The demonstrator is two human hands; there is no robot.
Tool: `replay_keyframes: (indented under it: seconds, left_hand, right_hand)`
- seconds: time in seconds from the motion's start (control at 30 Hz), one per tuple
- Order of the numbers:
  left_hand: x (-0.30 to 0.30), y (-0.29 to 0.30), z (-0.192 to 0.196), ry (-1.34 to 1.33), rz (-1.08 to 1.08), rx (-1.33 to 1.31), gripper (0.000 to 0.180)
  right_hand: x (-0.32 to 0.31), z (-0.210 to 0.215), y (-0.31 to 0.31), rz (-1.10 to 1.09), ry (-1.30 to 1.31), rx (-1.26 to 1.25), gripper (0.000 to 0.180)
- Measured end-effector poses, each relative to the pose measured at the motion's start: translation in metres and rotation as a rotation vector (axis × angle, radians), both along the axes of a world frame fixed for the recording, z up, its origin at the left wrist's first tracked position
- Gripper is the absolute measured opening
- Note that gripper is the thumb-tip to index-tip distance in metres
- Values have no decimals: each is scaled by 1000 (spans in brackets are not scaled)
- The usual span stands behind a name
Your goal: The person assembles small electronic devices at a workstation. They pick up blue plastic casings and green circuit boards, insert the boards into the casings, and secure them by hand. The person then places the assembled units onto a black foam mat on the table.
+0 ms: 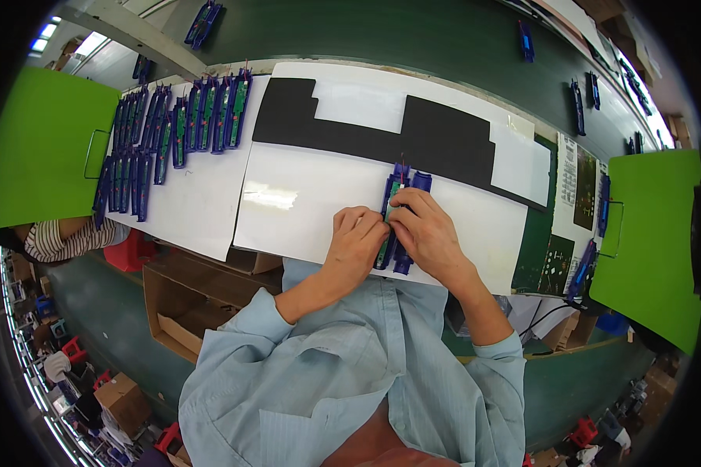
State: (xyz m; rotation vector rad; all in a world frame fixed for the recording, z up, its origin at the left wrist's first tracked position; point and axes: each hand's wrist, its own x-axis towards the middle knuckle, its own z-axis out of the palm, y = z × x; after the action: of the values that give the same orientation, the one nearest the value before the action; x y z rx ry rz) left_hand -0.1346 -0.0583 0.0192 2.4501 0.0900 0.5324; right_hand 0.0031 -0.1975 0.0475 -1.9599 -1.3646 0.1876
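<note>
On the white work surface in front of me lies a long blue plastic housing with a narrow green circuit board [382,255] in it. A second blue housing piece [421,181] lies along its right side, partly covered by my fingers. My left hand [356,243] has its fingers bent and pressed against the board's left edge, around its middle. My right hand [428,233] pinches at the board from the right, its fingertips close to the left ones. The exact spot between the fingertips is hidden. A thin reddish wire [403,159] sticks up at the housing's far end.
Several blue housings with green boards [202,117] stand in rows at the left. A black flat sheet [358,142] lies beyond my hands. Bright green panels [47,148] flank both sides. A dark green belt [327,39] carries more housings. A striped sleeve [54,240] belongs to another person.
</note>
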Motion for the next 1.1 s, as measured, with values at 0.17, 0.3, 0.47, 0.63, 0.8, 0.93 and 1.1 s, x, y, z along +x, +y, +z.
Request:
replay_keyframes:
  seconds: [0.17,0.3,0.47,0.63,0.8,0.93,1.1]
  left_hand:
    - [-13,-3,-2,-43,-1,-79,27]
    - [-44,-4,-8,-28,-89,-121,42]
    - [-48,-4,-10,-17,-119,-50,50]
    - [-47,-4,-12,-20,-118,-5,48]
    - [-47,-5,-13,-21,-115,2,46]
    - [-46,-5,-16,-22,-108,5,46]
    - [-45,-5,-16,-31,-104,14,48]
  right_hand:
    - [2,3,1,-32,166,22,9]
    - [6,4,1,2,201,-42,8]
    - [7,4,1,5,217,-84,9]
    - [10,7,3,12,242,-113,8]
    - [13,9,5,28,239,-145,6]
    - [13,8,5,40,198,-145,6]
    - [11,4,0,39,169,-103,6]
